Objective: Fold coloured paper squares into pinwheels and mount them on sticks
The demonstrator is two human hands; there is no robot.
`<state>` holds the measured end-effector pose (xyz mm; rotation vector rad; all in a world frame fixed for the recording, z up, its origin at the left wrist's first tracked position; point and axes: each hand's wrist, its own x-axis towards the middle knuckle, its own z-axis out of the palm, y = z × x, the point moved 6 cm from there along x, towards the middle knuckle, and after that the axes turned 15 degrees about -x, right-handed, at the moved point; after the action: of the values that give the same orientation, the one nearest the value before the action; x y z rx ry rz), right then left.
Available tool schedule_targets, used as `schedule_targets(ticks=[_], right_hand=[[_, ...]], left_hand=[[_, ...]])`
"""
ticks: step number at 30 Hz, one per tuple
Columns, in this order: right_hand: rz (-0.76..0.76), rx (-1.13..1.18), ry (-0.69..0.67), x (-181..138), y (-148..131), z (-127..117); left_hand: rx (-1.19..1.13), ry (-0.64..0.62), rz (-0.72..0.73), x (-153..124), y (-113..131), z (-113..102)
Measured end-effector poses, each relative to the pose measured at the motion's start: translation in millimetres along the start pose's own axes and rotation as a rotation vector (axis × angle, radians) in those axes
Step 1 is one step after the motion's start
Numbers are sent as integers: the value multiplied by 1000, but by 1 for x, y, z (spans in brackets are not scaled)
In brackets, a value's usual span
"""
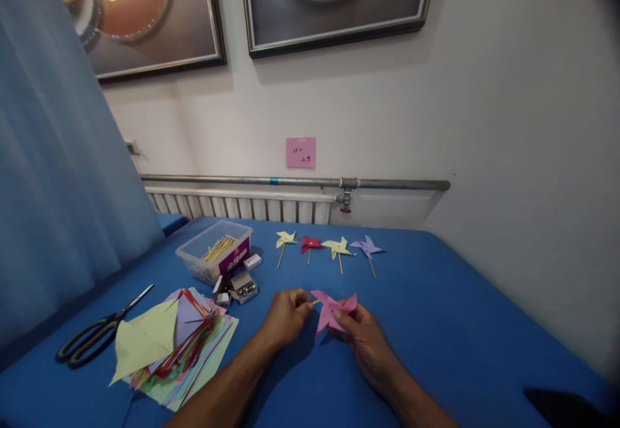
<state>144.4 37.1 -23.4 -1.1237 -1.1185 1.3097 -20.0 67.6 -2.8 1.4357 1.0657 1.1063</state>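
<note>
Across the blue desk (455, 337), now pinching a stick (316, 302) with left fingers (303, 306), pink pinwheel (328, 309) with right fingers (346, 323); could crease it by squeezing too hard.

Five pinwheels (328, 310), one left hand (285, 315), one right hand (365, 339)
Two yellow pinwheels (338, 247), one red pinwheel (310, 243) and one purple pinwheel (368, 247) at the table's (460, 325) far side; one pink pinwheel (328, 310) nearer. One pair of scissors (115, 318), one paper pile (150, 331), one plastic tub (237, 257), two framed pictures (334, 18), one pink note (301, 153). At least two small boxes (252, 262); sticks (220, 247) and sheets (217, 350) overlap too much to count.
</note>
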Motion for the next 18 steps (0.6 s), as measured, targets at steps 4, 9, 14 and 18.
schedule_targets(ticks=[4, 9, 14, 18], right_hand=[[7, -2, -18, -2, -1, 2], [13, -21, 21, -3, 1, 0], [22, -23, 26, -1, 5, -1], [16, -26, 30, 1, 6, -1]], left_hand=[[-77, -98, -28, -3, -6, 16], [-54, -52, 0, -7, -2, 19], [-17, -24, -18, -9, 5, 15], [-4, -42, -28, -8, 1, 16]])
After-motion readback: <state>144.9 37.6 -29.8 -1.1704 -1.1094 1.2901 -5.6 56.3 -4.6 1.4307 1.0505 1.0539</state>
